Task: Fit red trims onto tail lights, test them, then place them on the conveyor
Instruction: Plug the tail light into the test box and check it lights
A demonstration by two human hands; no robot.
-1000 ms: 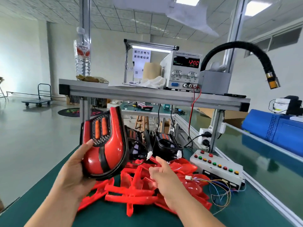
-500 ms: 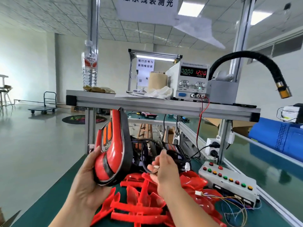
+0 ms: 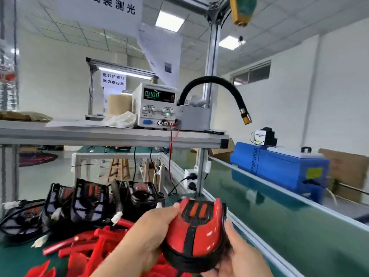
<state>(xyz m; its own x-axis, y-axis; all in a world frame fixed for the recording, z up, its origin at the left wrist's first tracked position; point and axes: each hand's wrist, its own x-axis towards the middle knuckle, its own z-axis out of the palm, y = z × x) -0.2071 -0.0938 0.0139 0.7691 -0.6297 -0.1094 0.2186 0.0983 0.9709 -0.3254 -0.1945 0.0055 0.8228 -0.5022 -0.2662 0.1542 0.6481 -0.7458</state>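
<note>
the green conveyor [image 3: 279,226] runs along the counter's right edge and on toward the far right, parted from it by an aluminium rail [image 3: 257,244]. the counter [image 3: 12,256], green-topped, fills the lower left. an upper shelf [image 3: 111,134] spans above the counter's far edge. a blue machine [image 3: 279,166] sits on the far side of the conveyor.

at the shelf's right end stands a bench power supply [image 3: 155,105]. its green display reads 0000, and the red one is too blurred to read. a red wire [image 3: 170,156] drops from its front terminals past the shelf edge. a black flexible hose [image 3: 209,80] arches rightward from just beside the supply.

along the counter's far edge a row of black untrimmed tail lights [image 3: 89,198] leans upright, with white connectors [image 3: 116,217] hanging from them. toward the counter's front edge lies a heap of loose red trims [image 3: 89,248].

the tail light [image 3: 196,230] with its red trim on is held face up over the counter's right edge, just beside the rail. its black grille with two orange bars is at the far end. the left hand [image 3: 147,234] grips its left side, thumb on the upper rim. the right hand [image 3: 243,254] clasps its lower right side, fingers curled under the black base.
</note>
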